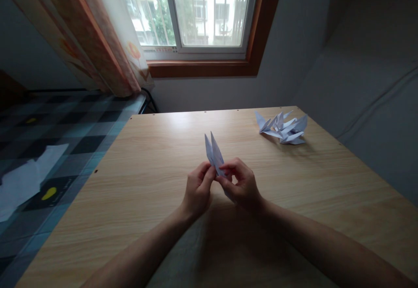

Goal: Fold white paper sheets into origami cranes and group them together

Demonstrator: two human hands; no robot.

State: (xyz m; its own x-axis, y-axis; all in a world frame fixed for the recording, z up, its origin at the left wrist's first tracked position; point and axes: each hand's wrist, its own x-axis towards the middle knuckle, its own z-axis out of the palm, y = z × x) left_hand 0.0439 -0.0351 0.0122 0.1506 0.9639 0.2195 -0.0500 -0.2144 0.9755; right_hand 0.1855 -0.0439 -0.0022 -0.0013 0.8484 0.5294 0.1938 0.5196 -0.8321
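Note:
Between my two hands is a piece of folded white paper (214, 151), with two narrow pointed flaps standing up and away from me. My left hand (199, 187) pinches its lower left side between thumb and fingers. On the right side, my right hand (241, 183) is closed on the same paper, thumb and forefinger pressed together near its middle. A lower part of the paper shows beneath my right hand; the rest is hidden by my fingers. Both hands are above the wooden table (156, 157).
Several folded white paper cranes (284, 128) lie in a cluster at the table's far right. To the left, loose white sheets (22, 188) rest on a checked bed cover (78, 109). A curtain (88, 31) and a barred window (209, 14) are beyond the table.

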